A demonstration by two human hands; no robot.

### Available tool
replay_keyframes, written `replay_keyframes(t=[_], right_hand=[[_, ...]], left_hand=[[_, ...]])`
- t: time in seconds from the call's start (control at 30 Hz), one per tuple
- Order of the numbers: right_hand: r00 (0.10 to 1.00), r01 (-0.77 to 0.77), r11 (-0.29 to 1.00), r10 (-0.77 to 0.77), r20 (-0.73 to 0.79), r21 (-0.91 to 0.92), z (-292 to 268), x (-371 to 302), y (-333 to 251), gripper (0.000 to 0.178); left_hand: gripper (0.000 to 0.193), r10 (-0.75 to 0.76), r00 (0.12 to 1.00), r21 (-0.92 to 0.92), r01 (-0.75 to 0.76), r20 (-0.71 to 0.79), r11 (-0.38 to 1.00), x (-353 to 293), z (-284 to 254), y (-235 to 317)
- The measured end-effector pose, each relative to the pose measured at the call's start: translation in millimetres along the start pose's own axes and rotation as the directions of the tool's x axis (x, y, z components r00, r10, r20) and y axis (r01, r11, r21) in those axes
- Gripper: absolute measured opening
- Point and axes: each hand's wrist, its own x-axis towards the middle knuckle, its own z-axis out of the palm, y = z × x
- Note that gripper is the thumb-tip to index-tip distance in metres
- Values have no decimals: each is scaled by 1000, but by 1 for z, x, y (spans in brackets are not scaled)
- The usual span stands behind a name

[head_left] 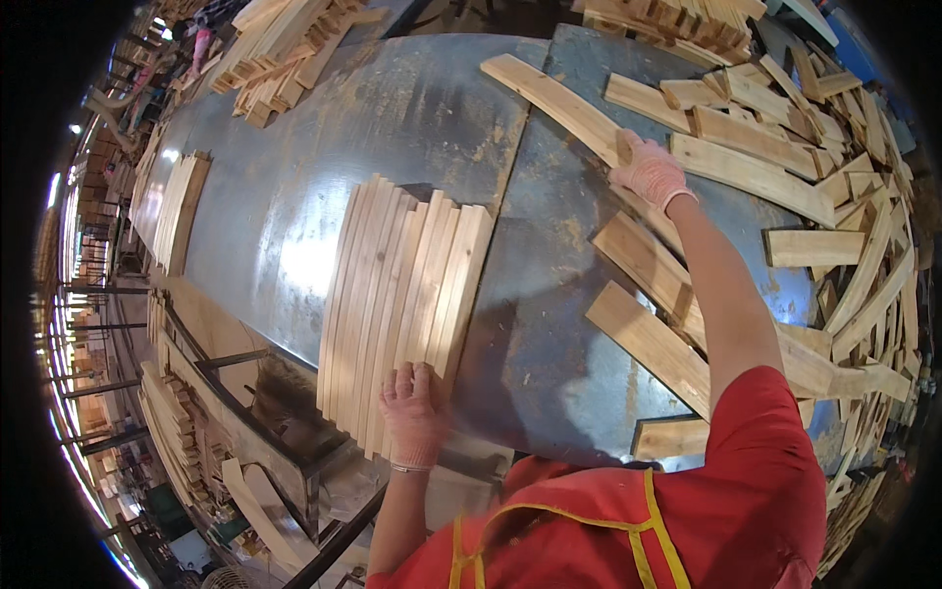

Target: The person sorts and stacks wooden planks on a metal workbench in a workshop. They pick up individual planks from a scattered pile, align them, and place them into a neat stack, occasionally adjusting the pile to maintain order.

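1. The right hand (650, 172) has its fingers closed around a pale plank (549, 96), which slants from near the far edge of the worktop (265, 187) back under the forearm
2. The left hand (410, 412) lies on the near end of a tight row of slats (402, 285), fingers bent over their tops; whether they grip or only steady the wood I cannot tell
3. This row stands at the worktop's near edge, its near ends apparently jutting past it; a hard press there could tip slats off
4. The tops and far ends are uneven, so a sideways knock could spread the row or lean its outer slats over
5. Loose boards (653, 344) lie beneath and beside the right forearm, toward the near right corner; a low swing of the plank could catch one and shove it along
6. The jumbled heap (854, 182) along the right edge looks unsteady, and pulling a crossed piece from it could start a slide or pinch the fingers
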Motion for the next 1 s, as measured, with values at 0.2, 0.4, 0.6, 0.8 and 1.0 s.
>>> replay_keyframes(t=[0.2,0.4,0.6,0.8,1.0], right_hand=[[859,-339,88,-377,347,937,66,-190,-22,41],[787,113,732,-479,389,672,114,-327,-52,69],[992,105,994,-107,-73,-27,141,-437,101,76],[989,98,995,-94,116,-24,116,-432,155,87],[923,-246,890,94,-373,-384,50,-337,299,76]], left_hand=[[72,-20,984,-412,93,177,907,6,-20,35],[30,-83,766,-754,643,638,134,31,-4,63],[46,174,979,-298,-198,-105,934,-19,14,13],[76,35,999,135,-36,16,990,-39,32,17],[77,182,983,174,-181,8,968,-25,20,54]])
